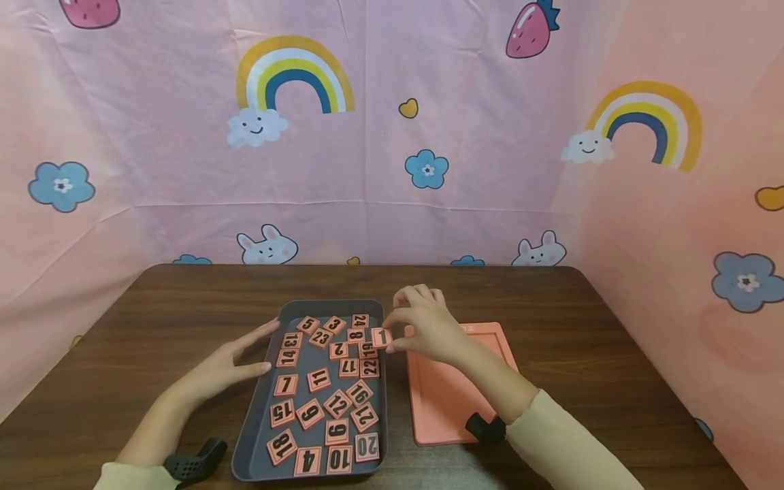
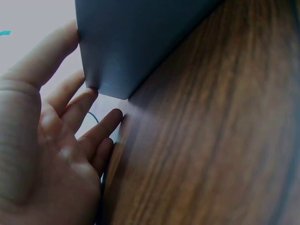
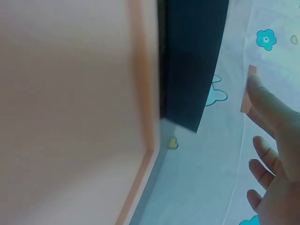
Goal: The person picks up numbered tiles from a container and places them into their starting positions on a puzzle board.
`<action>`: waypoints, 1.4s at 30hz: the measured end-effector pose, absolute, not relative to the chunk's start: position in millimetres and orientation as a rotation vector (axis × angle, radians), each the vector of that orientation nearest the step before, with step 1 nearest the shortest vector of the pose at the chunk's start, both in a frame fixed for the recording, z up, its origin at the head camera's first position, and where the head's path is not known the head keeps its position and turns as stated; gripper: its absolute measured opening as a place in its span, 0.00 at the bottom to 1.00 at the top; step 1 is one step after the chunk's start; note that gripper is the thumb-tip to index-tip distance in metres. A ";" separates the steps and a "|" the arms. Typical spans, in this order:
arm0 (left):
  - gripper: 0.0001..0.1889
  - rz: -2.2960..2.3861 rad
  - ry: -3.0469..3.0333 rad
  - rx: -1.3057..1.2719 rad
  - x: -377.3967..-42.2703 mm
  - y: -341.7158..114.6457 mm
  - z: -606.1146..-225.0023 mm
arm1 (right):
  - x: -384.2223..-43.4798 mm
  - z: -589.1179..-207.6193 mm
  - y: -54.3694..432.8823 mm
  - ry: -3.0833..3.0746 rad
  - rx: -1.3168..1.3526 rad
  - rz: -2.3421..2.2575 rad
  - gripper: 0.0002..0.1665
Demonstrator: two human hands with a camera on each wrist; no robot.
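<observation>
A dark-brown wood-grain surface (image 1: 563, 354) is carrying a dark-grey rectangular tray (image 1: 254, 425) and, just to the tray's R, a pink rectangular raised-rim board (image 1: 447, 401), its visible part lying bare. L hand (image 1: 220, 367), fingers spread, is touching the tray's L side; R hand (image 1: 429, 330) is pinching a small pink square tile w/ black no. 1 (image 1: 381, 338) above the tray's R rim. Prob. early stage: 1 tile up, other numbered tiles (image 1: 307, 461) lying in tray, board prob. needing filling.
</observation>
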State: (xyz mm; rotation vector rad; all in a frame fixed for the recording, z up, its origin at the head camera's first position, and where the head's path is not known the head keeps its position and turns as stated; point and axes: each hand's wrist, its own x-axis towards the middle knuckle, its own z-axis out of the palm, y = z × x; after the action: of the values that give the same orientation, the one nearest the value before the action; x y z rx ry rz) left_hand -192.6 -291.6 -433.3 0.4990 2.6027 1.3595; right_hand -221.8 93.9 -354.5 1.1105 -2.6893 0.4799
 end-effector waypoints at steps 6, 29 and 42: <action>0.36 1.358 2.601 0.498 -190.6 -291.4 -432.3 | -223.0 -357.6 120.0 -2.691 1.076 0.500 0.17; 0.37 1.340 2.619 0.484 -188.2 -289.7 -429.7 | -240.7 -389.9 152.5 -2.859 0.953 0.492 0.18; 0.37 1.331 2.632 0.487 -185.8 -288.5 -431.1 | -241.2 -390.1 149.0 -2.888 0.943 0.420 0.19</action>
State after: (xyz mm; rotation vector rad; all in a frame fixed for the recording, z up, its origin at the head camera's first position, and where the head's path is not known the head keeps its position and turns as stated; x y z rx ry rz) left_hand -185.8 -288.5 -431.1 0.4873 2.6321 1.3311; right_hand -241.2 149.0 -390.1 0.9426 -2.8884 0.4202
